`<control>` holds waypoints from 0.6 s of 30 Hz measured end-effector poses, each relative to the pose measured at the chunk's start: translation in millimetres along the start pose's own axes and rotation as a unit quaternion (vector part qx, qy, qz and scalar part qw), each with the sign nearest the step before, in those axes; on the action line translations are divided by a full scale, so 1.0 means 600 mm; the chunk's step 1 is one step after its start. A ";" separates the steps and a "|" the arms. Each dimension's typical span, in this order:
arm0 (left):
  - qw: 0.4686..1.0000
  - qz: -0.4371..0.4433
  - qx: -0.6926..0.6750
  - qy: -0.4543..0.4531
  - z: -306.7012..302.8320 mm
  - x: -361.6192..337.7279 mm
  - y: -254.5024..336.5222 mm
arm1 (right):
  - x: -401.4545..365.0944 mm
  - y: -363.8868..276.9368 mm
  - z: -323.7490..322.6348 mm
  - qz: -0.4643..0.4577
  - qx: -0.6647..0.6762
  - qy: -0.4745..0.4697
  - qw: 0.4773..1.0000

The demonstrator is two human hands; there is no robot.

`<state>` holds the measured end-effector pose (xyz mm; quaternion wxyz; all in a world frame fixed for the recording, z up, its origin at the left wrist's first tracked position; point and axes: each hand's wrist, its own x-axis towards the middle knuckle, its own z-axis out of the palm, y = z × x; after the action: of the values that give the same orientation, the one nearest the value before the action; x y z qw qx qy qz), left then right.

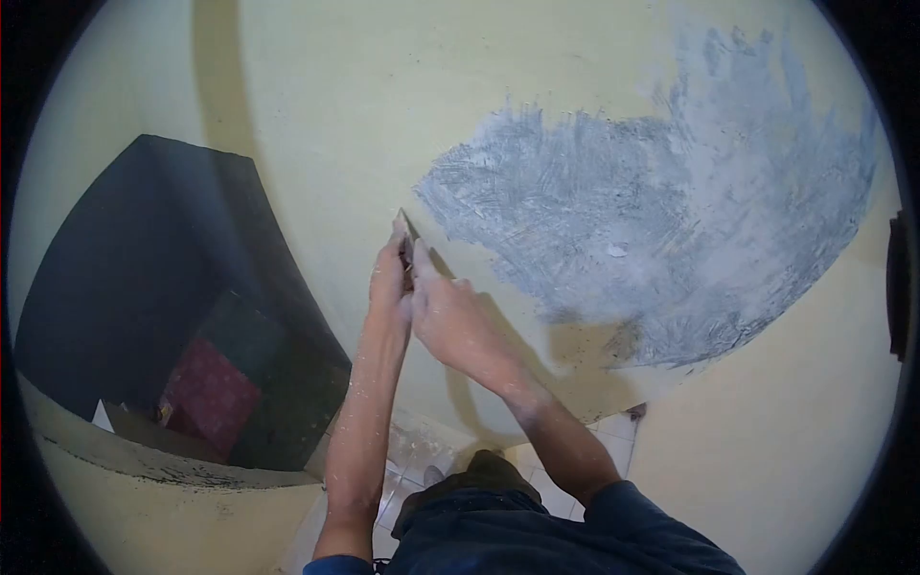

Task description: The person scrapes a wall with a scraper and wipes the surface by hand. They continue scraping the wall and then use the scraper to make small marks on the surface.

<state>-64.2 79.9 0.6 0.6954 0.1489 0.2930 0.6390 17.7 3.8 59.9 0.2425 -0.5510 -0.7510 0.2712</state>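
Both my hands meet in front of the yellow wall (326,105), just left of a large grey-white patch of putty (575,192). My left hand (387,276) is closed on what looks like a putty knife (402,222), seen nearly edge-on with its tip pointing up. From the right, my right hand (448,311) is closed against the same tool, its index finger stretched along it. The fingers hide the handle. White dust and specks cover both hands and forearms. The patch is streaked, smoother and whiter toward the right.
At the left is a dark grey recess (134,249) with red and green panels inside and a rough lower ledge (172,474). White floor tiles (618,443) lie below me. A dark object (898,287) is at the right edge.
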 end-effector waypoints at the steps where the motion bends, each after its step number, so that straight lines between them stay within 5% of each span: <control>1: 1.000 0.004 -0.009 -0.011 -0.019 0.014 0.009 | 0.009 0.026 0.033 -0.029 0.012 0.011 0.999; 4: 0.999 -0.005 0.026 -0.047 -0.148 0.032 -0.037 | -0.011 0.112 0.119 -0.145 0.140 0.104 0.974; 6: 0.998 -0.010 0.066 0.017 -0.213 0.016 -0.063 | -0.061 0.167 0.129 -0.181 0.123 0.102 0.970; 8: 0.986 0.066 0.115 0.105 -0.254 0.036 -0.049 | -0.139 0.198 0.096 -0.028 0.133 -0.038 0.990; 10: 0.939 0.210 0.189 0.197 -0.217 0.032 -0.016 | -0.201 0.241 0.087 -0.014 0.159 -0.006 0.987; 12: 0.882 0.370 0.243 0.164 -0.122 0.032 0.015 | -0.243 0.272 0.080 0.038 0.167 -0.044 0.984; 14: 0.722 0.527 0.394 0.213 -0.027 0.031 0.035 | -0.270 0.288 0.070 0.053 0.170 -0.063 0.982; 16: 0.618 0.606 0.433 0.251 0.003 0.087 0.029 | -0.295 0.297 0.061 0.034 0.172 -0.062 0.982; 18: 0.653 0.589 0.405 0.251 0.026 0.114 -0.028 | -0.313 0.313 0.051 -0.015 0.179 -0.055 0.982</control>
<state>-40.3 147.2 -11.9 -0.0565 0.3912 0.5364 0.7457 179.9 -134.8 -101.3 0.2992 -0.4720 -0.7105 0.4276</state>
